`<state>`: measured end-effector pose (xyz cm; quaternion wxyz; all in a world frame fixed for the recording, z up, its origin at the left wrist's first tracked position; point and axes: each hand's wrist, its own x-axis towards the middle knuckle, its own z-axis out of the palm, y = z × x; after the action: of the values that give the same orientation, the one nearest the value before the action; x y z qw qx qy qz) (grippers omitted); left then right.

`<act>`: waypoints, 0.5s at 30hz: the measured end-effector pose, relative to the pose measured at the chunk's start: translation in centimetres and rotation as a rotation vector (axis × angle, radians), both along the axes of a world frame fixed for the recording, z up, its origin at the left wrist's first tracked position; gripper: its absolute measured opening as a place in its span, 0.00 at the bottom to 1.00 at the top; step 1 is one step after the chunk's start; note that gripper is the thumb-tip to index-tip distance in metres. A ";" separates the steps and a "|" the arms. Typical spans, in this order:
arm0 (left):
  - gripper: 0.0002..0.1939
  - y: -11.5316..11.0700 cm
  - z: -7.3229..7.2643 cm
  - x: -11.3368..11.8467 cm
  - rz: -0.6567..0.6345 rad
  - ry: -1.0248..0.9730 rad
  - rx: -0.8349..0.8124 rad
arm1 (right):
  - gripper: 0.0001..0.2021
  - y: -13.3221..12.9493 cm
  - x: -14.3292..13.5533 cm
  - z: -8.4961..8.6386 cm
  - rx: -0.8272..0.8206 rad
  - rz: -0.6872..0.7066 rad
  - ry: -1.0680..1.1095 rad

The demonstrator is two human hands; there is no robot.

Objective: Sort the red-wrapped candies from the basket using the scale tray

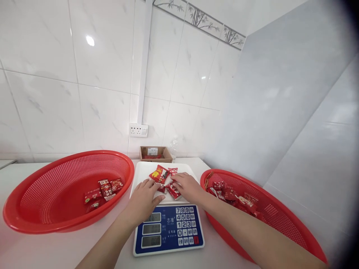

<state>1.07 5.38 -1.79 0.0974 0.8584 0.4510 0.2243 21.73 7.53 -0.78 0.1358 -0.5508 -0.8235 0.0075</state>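
Several red packets lie on the white pan of a scale, whose blue panel has number keys and three displays. My left hand rests over the left part of the pan, fingers apart, its fingertips at the edge of the packets; nothing is seen gripped in it. From the right, my right hand reaches over the packets, its fingers bent onto a red packet at the pan's right side. Whether those fingers pinch it cannot be made out.
A red basket with several packets stands left of the scale. Another red basket with more packets is at the right, under my right forearm. Behind the scale are a cardboard box and a clear bottle, near the tiled wall.
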 end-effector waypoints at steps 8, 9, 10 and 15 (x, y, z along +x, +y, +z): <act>0.18 0.1 -0.1 0.0 0.012 0.030 -0.016 | 0.17 2.3 0.6 -1.1 0.052 0.003 -0.056; 0.18 0.1 -0.1 0.0 0.013 0.030 -0.018 | 0.17 2.3 0.7 -1.0 0.055 -0.008 -0.058; 0.18 0.1 -0.1 0.0 0.016 0.030 -0.019 | 0.17 2.2 0.8 -0.9 0.058 -0.019 -0.059; 0.19 -0.1 0.0 0.0 0.025 0.031 -0.031 | 0.17 1.2 1.4 -0.2 0.057 -0.064 -0.030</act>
<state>1.10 5.30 -1.79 0.1008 0.8544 0.4665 0.2053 23.10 8.77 -0.96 0.1392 -0.5728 -0.8073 -0.0283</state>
